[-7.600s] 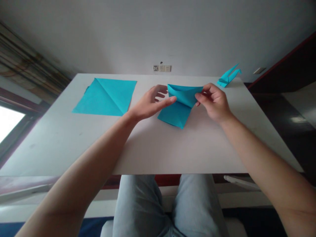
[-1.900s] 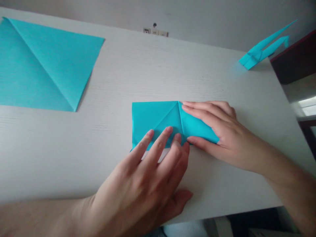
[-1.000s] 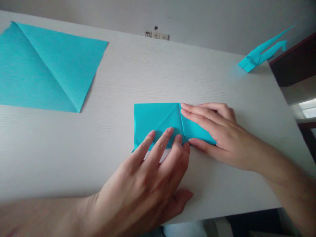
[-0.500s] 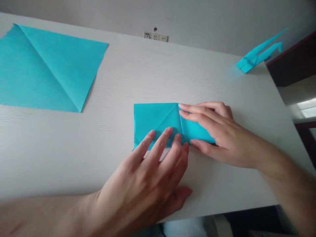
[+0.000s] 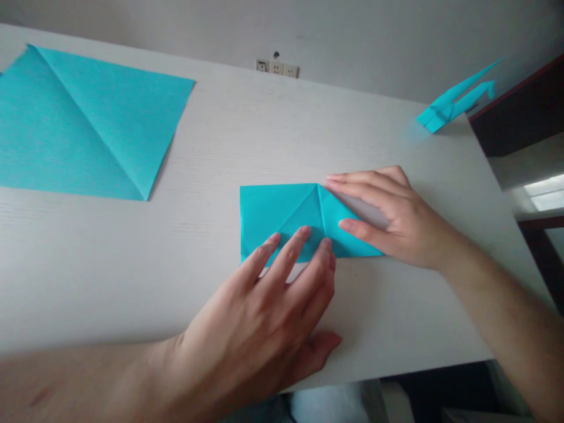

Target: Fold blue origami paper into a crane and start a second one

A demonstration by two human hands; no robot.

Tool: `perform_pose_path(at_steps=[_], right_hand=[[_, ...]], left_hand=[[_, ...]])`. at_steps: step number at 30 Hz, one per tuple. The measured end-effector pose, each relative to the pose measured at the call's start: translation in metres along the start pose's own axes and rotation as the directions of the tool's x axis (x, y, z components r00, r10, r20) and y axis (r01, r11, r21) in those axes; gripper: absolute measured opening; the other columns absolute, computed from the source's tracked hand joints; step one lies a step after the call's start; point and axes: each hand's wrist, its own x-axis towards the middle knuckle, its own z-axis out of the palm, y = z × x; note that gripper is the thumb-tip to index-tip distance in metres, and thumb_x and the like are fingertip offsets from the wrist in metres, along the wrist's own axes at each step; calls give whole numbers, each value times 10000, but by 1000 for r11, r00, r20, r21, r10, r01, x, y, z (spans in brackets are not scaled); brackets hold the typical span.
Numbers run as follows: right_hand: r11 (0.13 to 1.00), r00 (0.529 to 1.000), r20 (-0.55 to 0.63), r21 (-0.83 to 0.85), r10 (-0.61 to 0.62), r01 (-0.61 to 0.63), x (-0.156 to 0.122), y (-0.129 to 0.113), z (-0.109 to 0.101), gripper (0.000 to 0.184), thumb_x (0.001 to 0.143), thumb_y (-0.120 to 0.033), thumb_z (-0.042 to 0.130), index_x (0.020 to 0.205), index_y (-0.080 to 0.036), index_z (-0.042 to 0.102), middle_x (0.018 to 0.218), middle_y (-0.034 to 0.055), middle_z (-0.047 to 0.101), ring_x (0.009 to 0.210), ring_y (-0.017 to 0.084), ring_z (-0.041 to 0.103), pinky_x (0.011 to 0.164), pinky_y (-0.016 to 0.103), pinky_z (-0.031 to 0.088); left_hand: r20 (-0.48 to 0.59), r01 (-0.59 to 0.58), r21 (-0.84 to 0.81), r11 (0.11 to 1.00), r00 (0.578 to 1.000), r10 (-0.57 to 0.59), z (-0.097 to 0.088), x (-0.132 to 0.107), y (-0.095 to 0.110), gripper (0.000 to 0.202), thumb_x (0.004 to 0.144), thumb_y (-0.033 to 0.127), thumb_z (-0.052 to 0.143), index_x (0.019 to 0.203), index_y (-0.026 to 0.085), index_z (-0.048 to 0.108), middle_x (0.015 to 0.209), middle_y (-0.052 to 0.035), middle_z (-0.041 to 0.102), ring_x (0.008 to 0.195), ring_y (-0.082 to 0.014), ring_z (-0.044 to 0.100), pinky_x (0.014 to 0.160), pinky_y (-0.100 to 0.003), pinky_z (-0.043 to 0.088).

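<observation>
A folded blue paper (image 5: 282,211) lies flat on the white table (image 5: 273,135), showing a square half on the left and a triangular flap on the right. My left hand (image 5: 268,320) lies flat with its fingers stretched out, the fingertips pressing the paper's near edge by the centre crease. My right hand (image 5: 392,214) rests on the right flap, fingers straight and pointing left; the thumb presses the flap while the fingers sit a little above it, with a white gap showing under them.
A larger blue sheet (image 5: 88,126) with a diagonal crease lies at the table's far left. A finished blue folded figure (image 5: 453,103) stands at the far right corner. Wall sockets (image 5: 277,67) sit behind the table. The near table edge runs just under my left hand.
My right hand has shifted slightly away and up, its fingers lifting off the right flap so a white gap shows. My left hand stays pressing the near edge.
</observation>
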Motion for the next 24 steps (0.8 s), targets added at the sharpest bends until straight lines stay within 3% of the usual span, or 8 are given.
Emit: perform_pose_path(at_steps=[6,11,19,24], right_hand=[[999,999,4,-8,-54,54,1,3,4,617,1192,-391,777,1804,-349,702,1808,111,758,1662,437,701,1376,707,537],[999,999,29,-38,-26,28,1,0,3,643,1201,-352,750,1837,-391,666,1848,72,729,1679,432,685,1416,745,494],[998,998,69,-62,-16,20,1,-3,-1,661,1223,-363,749,1868,-437,623,1902,35,678,1694,411,662,1420,770,526],[989,996,82,-138,-47,58,0,-6,-4,629,1249,-370,706,1873,-341,631,1919,73,657,1639,430,692,1420,741,543]], left_hand=[[-14,-3,14,1000,1000,4,2,0,0,586,1278,555,580,1610,168,869,1737,-62,804,1519,-355,834,1158,-492,739],[-13,2,3,1000,1000,-2,3,-3,1,583,1276,557,577,1602,175,874,1724,-57,815,1525,-362,832,1160,-507,743],[0,-9,-10,1000,1000,9,0,0,-2,576,1284,541,552,1598,177,870,1723,-46,817,1560,-382,811,1198,-527,743],[-4,-11,-6,1000,1000,11,2,-2,0,577,1283,541,554,1600,175,868,1724,-53,818,1573,-383,801,1215,-522,732]])
